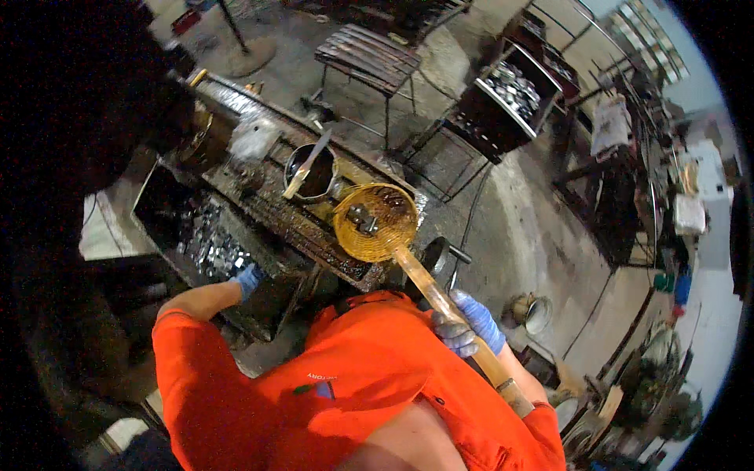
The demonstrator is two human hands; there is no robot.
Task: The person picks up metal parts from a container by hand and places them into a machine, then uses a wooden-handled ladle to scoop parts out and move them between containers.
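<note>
Yellow weave forms the basket (398, 240), out ahead of the right hand (469, 323), whose fingers wrap the wooden handle (424, 282). The left hand (248, 280) is at the near end of a dark bin (171, 182); its fingertips are obscured, so I cannot tell whether it grips anything. Just beyond it lies a heap of shiny metal pieces (210, 239). The basket carries only a small cluster of metal parts (362, 220), so the work looks partway, with most pieces beside the left hand; which way parts are passing is unclear.
</note>
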